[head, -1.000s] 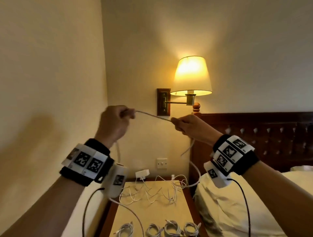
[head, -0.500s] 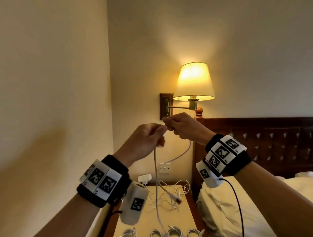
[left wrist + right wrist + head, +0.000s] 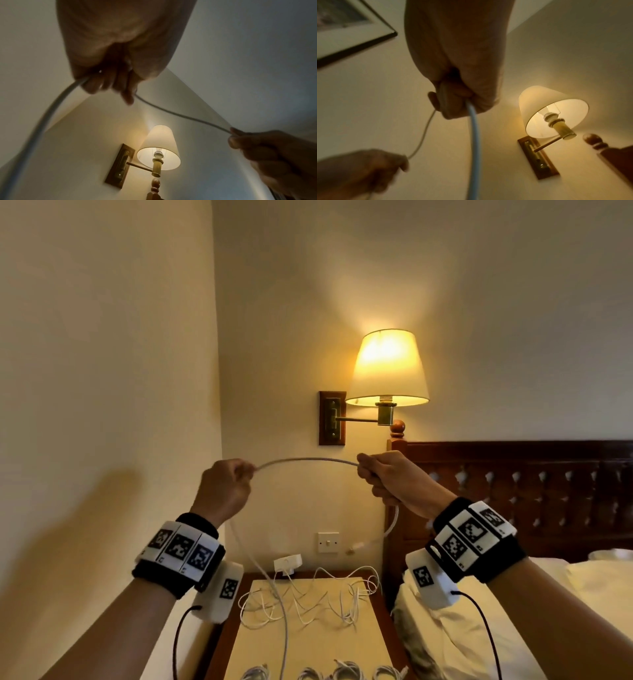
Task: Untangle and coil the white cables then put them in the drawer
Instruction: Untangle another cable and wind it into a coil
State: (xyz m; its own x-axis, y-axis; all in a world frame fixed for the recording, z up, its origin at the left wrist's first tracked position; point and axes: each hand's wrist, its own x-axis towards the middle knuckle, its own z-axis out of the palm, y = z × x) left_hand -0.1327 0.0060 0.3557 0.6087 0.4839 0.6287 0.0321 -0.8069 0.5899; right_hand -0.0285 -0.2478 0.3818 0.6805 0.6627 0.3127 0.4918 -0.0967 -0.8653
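Note:
Both my hands are raised in front of the wall and hold one white cable (image 3: 308, 461) that arches between them. My left hand (image 3: 226, 487) pinches it at the left, my right hand (image 3: 383, 477) grips it at the right. From the left hand the cable (image 3: 44, 121) hangs down to the nightstand. Below the right hand a short end (image 3: 390, 530) with a plug curls in the air. In the right wrist view the cable (image 3: 475, 142) runs down out of my fist (image 3: 453, 97). A tangle of white cables (image 3: 308, 601) lies on the nightstand (image 3: 376, 652).
Several coiled white cables (image 3: 346, 671) lie along the nightstand's near edge. A white adapter (image 3: 287, 564) sits at its back by a wall switch (image 3: 328, 542). A lit wall lamp (image 3: 387, 371) hangs above. A bed (image 3: 513, 611) with a dark headboard (image 3: 513, 491) stands to the right.
My hands had come together half a second ago; now they are spread apart again and lower, with a longer span of cable arched between them. The view has tilted up.

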